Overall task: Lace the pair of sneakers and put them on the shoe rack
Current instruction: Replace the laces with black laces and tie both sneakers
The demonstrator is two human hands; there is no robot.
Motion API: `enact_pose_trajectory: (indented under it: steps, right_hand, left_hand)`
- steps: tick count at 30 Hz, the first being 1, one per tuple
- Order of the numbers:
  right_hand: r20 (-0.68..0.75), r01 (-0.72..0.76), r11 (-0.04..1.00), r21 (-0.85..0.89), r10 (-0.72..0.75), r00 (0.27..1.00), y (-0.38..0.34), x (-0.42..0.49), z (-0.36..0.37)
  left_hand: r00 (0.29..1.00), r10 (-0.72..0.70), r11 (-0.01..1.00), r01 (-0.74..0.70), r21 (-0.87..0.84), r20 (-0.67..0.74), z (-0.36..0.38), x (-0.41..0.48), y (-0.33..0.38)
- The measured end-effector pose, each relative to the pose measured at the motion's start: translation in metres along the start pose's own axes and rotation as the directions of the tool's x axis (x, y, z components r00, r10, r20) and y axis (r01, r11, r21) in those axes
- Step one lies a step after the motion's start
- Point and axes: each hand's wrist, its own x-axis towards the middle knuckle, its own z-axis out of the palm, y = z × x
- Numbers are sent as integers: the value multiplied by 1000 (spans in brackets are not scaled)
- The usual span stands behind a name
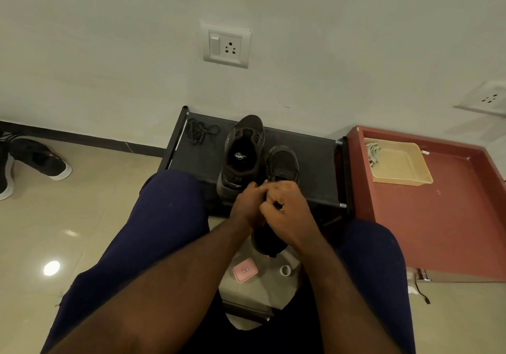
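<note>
Head view shows the held sneaker (283,164), dark, up between the person's knees with its toe over the front of the shoe rack (309,156). The left hand (245,207) and right hand (291,212) both curl their fingers around it, close together. Just beside it, the second sneaker (242,156) sits on the rack, wide open on top. A loose lace (200,130) lies bunched at the rack's far left corner. A red table (438,216) with a tan tray (402,164) stands to the right. Black and white shoes (35,162) lie on the floor far left
</note>
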Motion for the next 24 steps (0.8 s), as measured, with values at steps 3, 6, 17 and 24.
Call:
enact_pose_trajectory:
  steps: [3,6,17,24]
  right_hand:
    - [-49,-119,961,249,135,990,-6,-3,-2]
    - [-125,-196,813,549,311,942,-16,-3,-7]
    - [139,-620,478,622,712,688,-13,7,-7]
    - [-87,-654,742,-147,649,756,-3,-3,6]
  left_hand:
    - [996,-84,996,84,-30,-10,2,6,0]
    - [993,-109,969,99,228,33,3,12,0]
    - [997,-51,918,21,396,66,3,22,-5]
    - [996,-43,899,3,437,82,4,22,-6]
